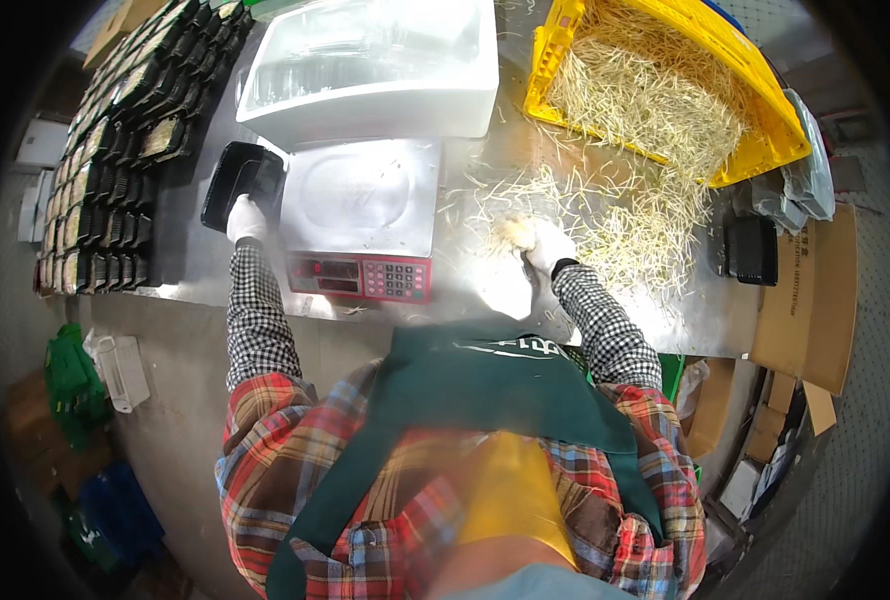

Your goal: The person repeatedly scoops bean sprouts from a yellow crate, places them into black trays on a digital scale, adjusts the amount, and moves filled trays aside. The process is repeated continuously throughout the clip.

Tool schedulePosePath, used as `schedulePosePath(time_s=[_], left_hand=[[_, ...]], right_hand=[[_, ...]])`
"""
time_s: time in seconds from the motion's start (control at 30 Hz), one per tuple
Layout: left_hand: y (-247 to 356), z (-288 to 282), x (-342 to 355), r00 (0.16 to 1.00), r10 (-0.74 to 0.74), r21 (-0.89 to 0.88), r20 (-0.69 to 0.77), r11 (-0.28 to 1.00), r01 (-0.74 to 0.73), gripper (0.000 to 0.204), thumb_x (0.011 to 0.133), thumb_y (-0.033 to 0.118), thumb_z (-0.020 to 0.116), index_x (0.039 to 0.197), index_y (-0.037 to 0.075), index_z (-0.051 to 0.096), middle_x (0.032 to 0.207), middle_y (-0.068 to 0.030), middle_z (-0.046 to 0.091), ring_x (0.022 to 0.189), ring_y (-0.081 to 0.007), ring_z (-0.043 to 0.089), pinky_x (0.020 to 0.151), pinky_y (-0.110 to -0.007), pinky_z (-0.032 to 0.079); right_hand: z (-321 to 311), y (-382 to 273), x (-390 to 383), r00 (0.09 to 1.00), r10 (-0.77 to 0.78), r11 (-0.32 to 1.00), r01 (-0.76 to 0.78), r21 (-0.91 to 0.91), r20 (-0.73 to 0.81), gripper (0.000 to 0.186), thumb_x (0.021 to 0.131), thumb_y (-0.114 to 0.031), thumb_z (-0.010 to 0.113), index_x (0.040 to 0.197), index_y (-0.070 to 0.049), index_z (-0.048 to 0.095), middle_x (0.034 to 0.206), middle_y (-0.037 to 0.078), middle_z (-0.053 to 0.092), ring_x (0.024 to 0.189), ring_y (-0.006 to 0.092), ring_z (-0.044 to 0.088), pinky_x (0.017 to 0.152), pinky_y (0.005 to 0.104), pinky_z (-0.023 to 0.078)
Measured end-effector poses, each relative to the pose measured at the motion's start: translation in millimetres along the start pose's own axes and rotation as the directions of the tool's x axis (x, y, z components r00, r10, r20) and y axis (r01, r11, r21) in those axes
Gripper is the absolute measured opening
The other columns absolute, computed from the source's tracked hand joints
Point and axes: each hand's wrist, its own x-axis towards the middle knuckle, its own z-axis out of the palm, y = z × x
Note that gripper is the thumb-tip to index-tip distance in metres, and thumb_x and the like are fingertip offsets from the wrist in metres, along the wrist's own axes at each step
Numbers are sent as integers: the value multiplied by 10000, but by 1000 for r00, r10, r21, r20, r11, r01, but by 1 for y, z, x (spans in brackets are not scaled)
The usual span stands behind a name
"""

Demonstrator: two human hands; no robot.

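Observation:
My left hand (246,220), in a white glove, grips the near edge of a black plastic tray (227,180), which is tilted just left of the scale. The tray's inside shows no food. My right hand (551,246), also gloved in white, is closed on a small bunch of bean sprouts (510,236) low over the metal table. Between my hands sits the scale (360,195), its steel plate bare and its red front panel (359,278) facing me. To the right of my right hand, loose bean sprouts (650,235) lie spread over the tabletop.
A yellow crate (770,135) tips its sprouts onto the table at the far right. Behind the scale stands a white foam box (365,118). Filled black trays (115,150) are stacked high at the left. Another black tray (751,250) and a cardboard box (803,300) are at the right edge.

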Motion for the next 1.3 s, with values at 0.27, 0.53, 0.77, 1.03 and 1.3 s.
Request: schedulePosePath(time_s=[0.27,0.53,0.77,1.03,1.3], left_hand=[[7,-58,-28,956,-35,-361,-291,929,-76,288,885,323,676,1046,84,680,1026,-127,697,947,-312,659,848,-394,506],[123,-70,-145,608,790,-388,-84,536,-750,239,816,122,673,1053,94,694,954,-122,671,961,-253,651,893,-346,510],[142,-86,-154,626,755,-431,-197,507,-747,759,757,302,785,1413,102,460,1383,-162,488,1342,-354,397,1112,-472,303],[136,15,-119,848,521,-990,96,135,29,670,784,-106,461,1441,-32,356,1434,-186,452,1332,-258,447,1110,-340,359],[137,-65,-153,806,583,-710,-99,527,-468,721,782,-15,548,1471,43,342,1443,-254,387,1335,-415,377,1133,-448,315]], right_hand=[[7,54,-20,905,417,166,19,986,-87,414,775,-74,675,1176,-9,598,1047,63,663,915,153,622,836,271,501],[-49,6,-29,910,415,-289,121,950,10,262,835,-126,677,1061,6,656,911,88,701,826,185,675,746,322,572],[-99,-107,21,933,157,-91,340,936,-324,407,820,-29,658,1217,4,572,1064,95,673,950,183,654,818,315,547],[-73,-196,76,895,-413,905,425,39,-166,498,752,-189,741,1204,-61,577,1095,172,661,1026,346,633,925,430,503],[-58,-101,31,821,115,838,222,498,-559,243,896,-9,522,1042,-62,709,1030,105,700,955,220,665,880,319,510]])
